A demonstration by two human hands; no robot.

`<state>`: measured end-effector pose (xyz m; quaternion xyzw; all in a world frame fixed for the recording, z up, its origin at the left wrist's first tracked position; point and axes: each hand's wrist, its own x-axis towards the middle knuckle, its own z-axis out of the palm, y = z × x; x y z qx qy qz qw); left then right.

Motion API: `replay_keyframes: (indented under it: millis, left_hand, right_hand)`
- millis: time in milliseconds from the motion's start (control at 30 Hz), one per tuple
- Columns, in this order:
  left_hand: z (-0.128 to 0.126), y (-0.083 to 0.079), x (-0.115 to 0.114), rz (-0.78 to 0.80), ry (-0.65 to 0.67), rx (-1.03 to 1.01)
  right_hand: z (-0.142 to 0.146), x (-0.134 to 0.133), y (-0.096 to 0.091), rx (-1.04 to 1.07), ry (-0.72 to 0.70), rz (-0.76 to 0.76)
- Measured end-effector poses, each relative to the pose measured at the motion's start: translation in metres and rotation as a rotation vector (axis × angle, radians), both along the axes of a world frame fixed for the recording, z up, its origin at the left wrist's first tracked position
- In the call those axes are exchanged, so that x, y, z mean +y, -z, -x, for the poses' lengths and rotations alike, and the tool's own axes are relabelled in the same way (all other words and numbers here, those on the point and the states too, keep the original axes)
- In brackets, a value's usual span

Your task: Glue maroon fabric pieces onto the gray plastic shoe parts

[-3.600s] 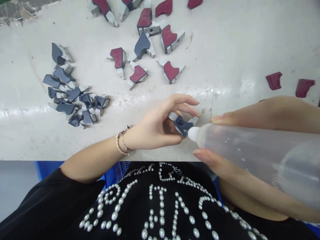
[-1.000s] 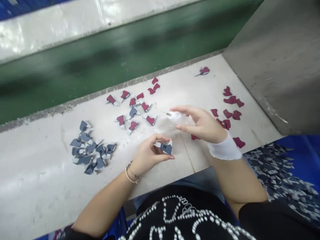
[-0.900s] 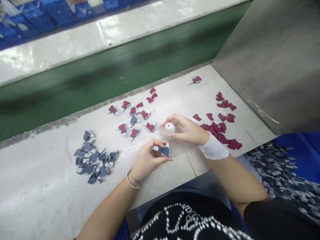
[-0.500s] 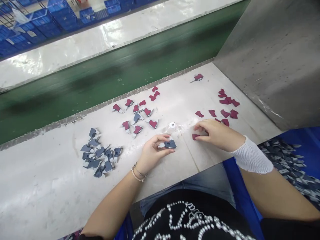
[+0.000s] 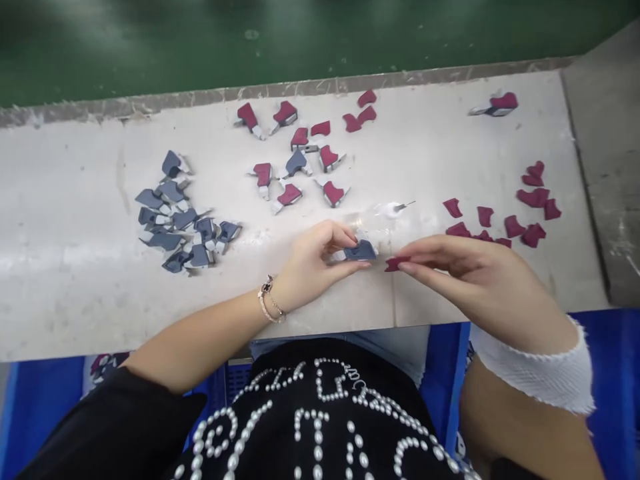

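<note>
Between thumb and fingers, my left hand holds a dark blue-grey plastic part with light grey ends. My right hand pinches a small maroon piece close to the right end of that part; a narrow gap lies between them. Just behind both hands a clear bottle with a thin needle tip lies on its side. Several loose maroon pieces lie beyond my right hand, some partly hidden by it. Left of my left hand sits a cluster of blue-grey parts.
Parts topped with maroon pieces are spread over the middle of the white table. One more such part lies at the far right. A green surface runs behind the table, a metal panel borders the right, and blue bins stand below.
The view has tilted down and turned. My right hand has lifted the maroon piece off the table and brought it near the blue-grey part, which my left hand still holds.
</note>
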<state>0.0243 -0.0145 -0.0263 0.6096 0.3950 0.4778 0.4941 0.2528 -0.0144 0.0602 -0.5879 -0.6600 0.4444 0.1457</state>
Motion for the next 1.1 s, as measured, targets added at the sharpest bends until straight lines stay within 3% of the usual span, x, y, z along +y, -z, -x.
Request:
replay_keyframes:
  millis: [333, 633, 1100]
  left_hand:
    - [0.003, -0.001, 0.003, -0.13, -0.06, 0.096]
    - [0.005, -0.001, 0.006, -0.375, -0.092, 0.227]
    - [0.006, -0.003, 0.007, -0.453, -0.053, 0.189]
  right_hand:
    - [0.029, 0.007, 0.002, 0.261, 0.097, 0.136]
    - [0.037, 0.011, 0.004, 0.242, 0.099, 0.151]
    - [0.027, 0.01, 0.006, 0.209, 0.088, 0.2]
